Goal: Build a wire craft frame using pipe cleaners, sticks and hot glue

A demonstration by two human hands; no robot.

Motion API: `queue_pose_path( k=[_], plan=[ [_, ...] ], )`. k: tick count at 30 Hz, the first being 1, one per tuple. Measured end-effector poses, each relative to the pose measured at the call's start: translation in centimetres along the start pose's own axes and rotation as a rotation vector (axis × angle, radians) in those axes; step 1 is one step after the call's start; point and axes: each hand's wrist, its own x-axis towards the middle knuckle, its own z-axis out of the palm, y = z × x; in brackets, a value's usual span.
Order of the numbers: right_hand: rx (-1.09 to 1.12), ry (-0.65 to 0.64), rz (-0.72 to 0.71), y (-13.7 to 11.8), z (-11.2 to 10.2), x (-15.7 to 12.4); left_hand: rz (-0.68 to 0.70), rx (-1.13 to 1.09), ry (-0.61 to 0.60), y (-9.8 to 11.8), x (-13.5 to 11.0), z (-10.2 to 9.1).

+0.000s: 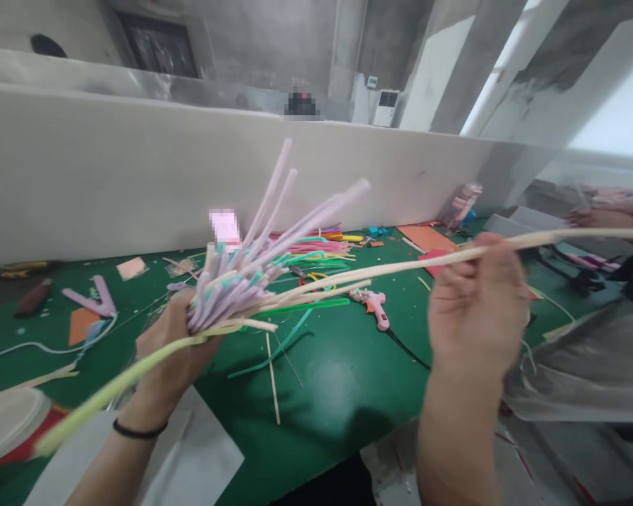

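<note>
My left hand (171, 351) is closed around a bundle of thin foam strips (253, 270), pink, lilac, teal and cream, that fan up and to the right. A yellow-green strip (110, 390) trails from that fist toward the lower left. My right hand (477, 306) is raised in front of me with its back to the camera, fingers pinched on a long cream strip (401, 267) that runs from the bundle out past the right edge. Both hands hover above the green table (342, 372).
A pink glue gun (374, 306) with a black cord lies mid-table. Coloured strips (321, 246) are piled by the white partition (110, 176). Foam scraps (92, 299) and a tape roll (10, 422) lie left. Another person's hands (606, 218) work at the right.
</note>
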Motion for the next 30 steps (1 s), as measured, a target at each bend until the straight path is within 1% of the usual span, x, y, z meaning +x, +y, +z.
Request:
queue_pose_path(
  k=[2,3,4,5,6,7,8,9,11,12,13,14,16,18,19,21,22,24,26,28,30],
  plan=[
    [0.042,0.131,-0.057,-1.9,-2.2,1.6,-0.03,0.022,-0.008,-0.3,0.3,-0.3],
    [0.034,0.176,-0.083,-2.6,-3.3,2.2,-0.058,0.03,-0.011,-0.5,0.5,-0.3],
    [0.009,0.226,-0.115,-3.0,-4.3,2.5,-0.089,0.038,0.01,-0.8,0.6,-0.3],
    [-0.029,0.247,-0.114,-3.0,-5.1,2.7,-0.117,0.046,0.052,-1.1,0.6,-0.1],
    [-0.08,0.241,-0.074,-2.5,-5.8,2.7,-0.136,0.054,0.104,-1.6,0.7,0.1],
    [-0.134,0.199,0.011,-1.7,-6.2,2.4,-0.147,0.063,0.162,-2.0,0.6,0.4],
    [-0.192,0.112,0.154,-0.4,-6.4,1.9,-0.143,0.069,0.191,-2.4,0.6,0.7],
    [-0.253,-0.015,0.327,1.3,-6.4,1.2,-0.134,0.076,0.208,-2.8,0.6,1.0],
    [-0.364,-0.355,0.695,5.6,-5.5,-0.9,-0.117,0.105,0.199,-3.4,0.4,1.4],
    [-0.433,-0.489,0.818,7.9,-4.8,-2.1,-0.109,0.12,0.195,-3.6,0.3,1.5],
    [-0.498,-0.595,0.918,10.2,-4.1,-3.4,-0.101,0.13,0.194,-3.7,0.2,1.5],
    [-0.558,-0.66,0.979,12.4,-3.2,-4.7,-0.097,0.128,0.193,-3.7,0.2,1.5],
    [-0.589,-0.698,1.0,15.9,-1.7,-6.9,-0.102,0.09,0.186,-3.7,0.0,1.4],
    [-0.613,-0.687,0.981,17.7,-0.5,-8.2,-0.121,0.068,0.169,-3.7,-0.1,1.3],
    [-0.615,-0.671,0.961,17.8,0.0,-8.4,-0.134,0.069,0.158,-3.7,-0.2,1.3],
    [-0.555,-0.643,0.881,16.6,0.6,-8.2,-0.153,0.087,0.146,-3.7,-0.3,1.4],
    [-0.498,-0.635,0.832,15.4,0.9,-8.0,-0.156,0.086,0.135,-3.7,-0.3,1.5],
    [-0.302,-0.629,0.678,12.4,1.3,-7.5,-0.148,0.053,0.125,-3.4,-0.4,1.7],
    [-0.152,-0.603,0.58,9.5,1.9,-7.5,-0.119,0.006,0.116,-3.0,-0.5,1.8],
    [-0.076,-0.598,0.552,7.4,2.5,-7.9,-0.091,-0.028,0.113,-2.4,-0.5,1.9],
    [-0.047,-0.624,0.582,6.5,3.1,-8.4,-0.069,-0.051,0.111,-2.0,-0.5,1.8]
  ],
)
